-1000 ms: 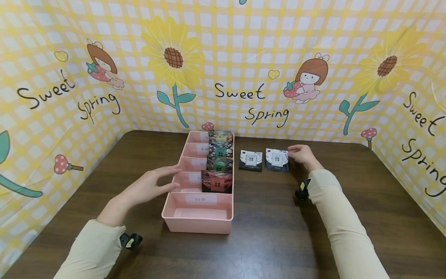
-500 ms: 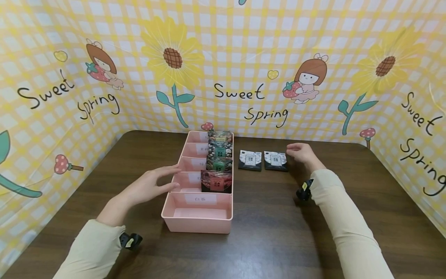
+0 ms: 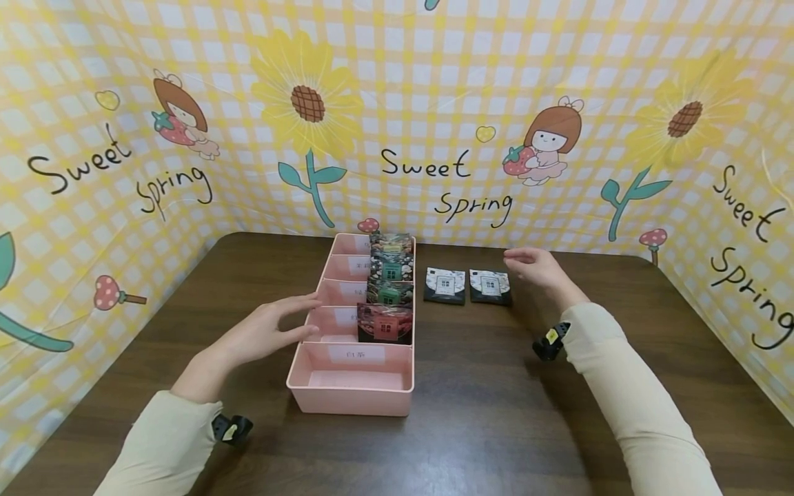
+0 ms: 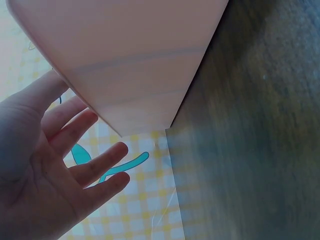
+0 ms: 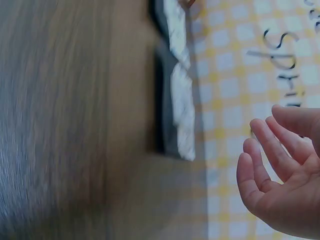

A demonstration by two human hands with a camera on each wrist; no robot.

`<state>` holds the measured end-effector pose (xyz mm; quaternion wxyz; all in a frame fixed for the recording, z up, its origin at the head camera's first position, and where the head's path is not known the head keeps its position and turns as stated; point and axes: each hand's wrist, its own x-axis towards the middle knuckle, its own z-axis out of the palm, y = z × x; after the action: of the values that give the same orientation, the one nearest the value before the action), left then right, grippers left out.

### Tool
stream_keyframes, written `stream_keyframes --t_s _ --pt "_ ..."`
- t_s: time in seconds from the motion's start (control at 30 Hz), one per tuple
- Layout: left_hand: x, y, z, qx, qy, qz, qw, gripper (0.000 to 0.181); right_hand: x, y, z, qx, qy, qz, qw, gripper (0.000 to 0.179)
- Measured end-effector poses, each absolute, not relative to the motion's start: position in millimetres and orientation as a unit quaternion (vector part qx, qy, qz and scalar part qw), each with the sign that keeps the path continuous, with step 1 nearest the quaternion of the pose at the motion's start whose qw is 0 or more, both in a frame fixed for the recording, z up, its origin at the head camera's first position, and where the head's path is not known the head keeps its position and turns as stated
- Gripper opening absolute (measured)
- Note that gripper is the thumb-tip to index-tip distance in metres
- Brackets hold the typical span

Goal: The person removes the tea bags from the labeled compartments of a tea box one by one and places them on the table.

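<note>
Two tea sachets with white tops and black bottoms, the left sachet (image 3: 445, 286) and the right sachet (image 3: 490, 286), lie side by side on the table. Up and right of them hovers my right hand (image 3: 538, 270), fingers loosely bent, holding nothing; the right wrist view shows it apart from the sachets. At the pink divided box (image 3: 350, 401), my left hand (image 3: 263, 327) touches the left rim with its fingertips, the rest of its fingers spread along the outside wall. Red (image 3: 386, 324) and green (image 3: 389, 293) sachets stand in the box's compartments, with more behind.
White paper labels, such as the front label (image 3: 356, 354), mark the compartments; the front compartment holds no sachet. A yellow checked cloth (image 3: 428, 103) stands around the back and sides of the brown wooden table (image 3: 471, 413).
The right sachet, earlier tilted up at my right fingertips, has been let go and lies flat. My right hand has lifted slightly away. My left hand stays at the box.
</note>
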<state>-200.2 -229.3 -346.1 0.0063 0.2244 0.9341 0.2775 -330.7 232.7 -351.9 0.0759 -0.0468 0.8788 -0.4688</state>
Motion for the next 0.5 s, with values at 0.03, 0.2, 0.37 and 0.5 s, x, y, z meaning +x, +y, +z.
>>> stream_keyframes --t_s 0.03,0.2,0.37,0.5 --pt "-200.2 -229.2 -346.0 0.224 0.934 0.278 0.007 0.053 -329.7 231.4 -350.3 -0.052 0.877 -0.472 0.075 0.043" --pt "-199.6 -229.0 -345.2 0.222 0.934 0.280 0.010 0.053 -321.4 223.3 -340.9 -0.078 0.862 -0.493 0.083 0.045" --pt "-199.0 -229.0 -345.0 0.221 0.934 0.280 0.011 0.052 -312.3 216.2 -331.3 -0.094 0.857 -0.498 0.089 0.043" --pt "-198.9 -228.9 -344.9 0.222 0.934 0.279 0.011 0.052 -305.5 210.8 -325.6 -0.116 0.863 -0.484 0.081 0.041"
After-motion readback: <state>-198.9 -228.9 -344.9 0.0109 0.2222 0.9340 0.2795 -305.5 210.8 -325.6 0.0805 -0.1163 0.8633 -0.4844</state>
